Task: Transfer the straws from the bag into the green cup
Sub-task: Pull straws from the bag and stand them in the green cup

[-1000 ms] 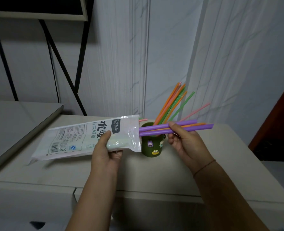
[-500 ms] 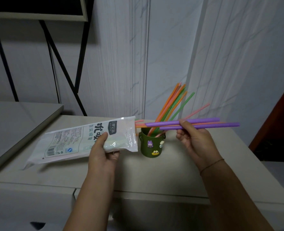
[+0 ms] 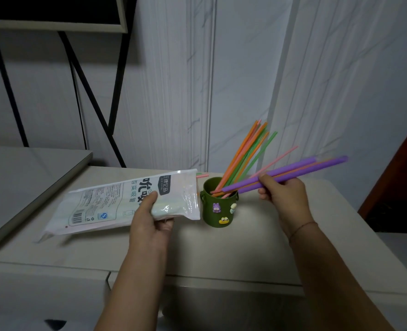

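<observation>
The left hand (image 3: 151,217) grips the plastic straw bag (image 3: 126,201) near its open end, thumb on top and fingers curled underneath, holding it tilted just above the pale table (image 3: 257,247). The bag's mouth points toward the green cup (image 3: 218,209), which stands upright on the table just beside it, and a pink straw tip (image 3: 202,175) pokes out of the opening. The cup carries small cartoon stickers on its side and already holds a fan of orange, green and pink straws (image 3: 248,154) leaning up and to the right. The right hand (image 3: 284,195) pinches two purple straws (image 3: 290,172), with a thin orange one between them, in closed fingers. Those straws slope down to the left, their lower ends over the cup's rim; whether they touch it cannot be told
</observation>
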Demonstrator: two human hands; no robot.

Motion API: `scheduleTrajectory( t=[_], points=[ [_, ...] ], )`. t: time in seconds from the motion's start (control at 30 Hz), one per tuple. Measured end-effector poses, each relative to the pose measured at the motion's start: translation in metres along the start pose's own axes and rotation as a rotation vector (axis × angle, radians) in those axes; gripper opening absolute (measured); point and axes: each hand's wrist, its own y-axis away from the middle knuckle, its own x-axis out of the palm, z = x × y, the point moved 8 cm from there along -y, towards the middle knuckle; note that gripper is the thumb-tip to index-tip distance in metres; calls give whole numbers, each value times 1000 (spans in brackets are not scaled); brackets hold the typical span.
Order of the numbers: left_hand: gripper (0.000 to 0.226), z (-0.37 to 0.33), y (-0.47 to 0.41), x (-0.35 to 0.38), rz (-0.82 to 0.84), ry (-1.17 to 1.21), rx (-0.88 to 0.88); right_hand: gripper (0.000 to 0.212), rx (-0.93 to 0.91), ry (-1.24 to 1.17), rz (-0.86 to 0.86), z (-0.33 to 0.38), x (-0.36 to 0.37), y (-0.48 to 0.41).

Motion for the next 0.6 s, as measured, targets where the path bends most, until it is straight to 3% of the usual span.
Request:
scheduleTrajectory(
  t=[0.1, 0.33, 0.6],
  points=[
    [40, 2, 3, 0, -9, -5, 5, 13, -24, 124, 54, -2, 21, -2],
    [34, 5, 4, 3, 1, -22, 5, 12, 1, 267, 199, -17, 53, 2],
    [45, 5, 1, 6, 8, -16, 20, 18, -8, 153, 154, -7, 36, -2]
  ],
)
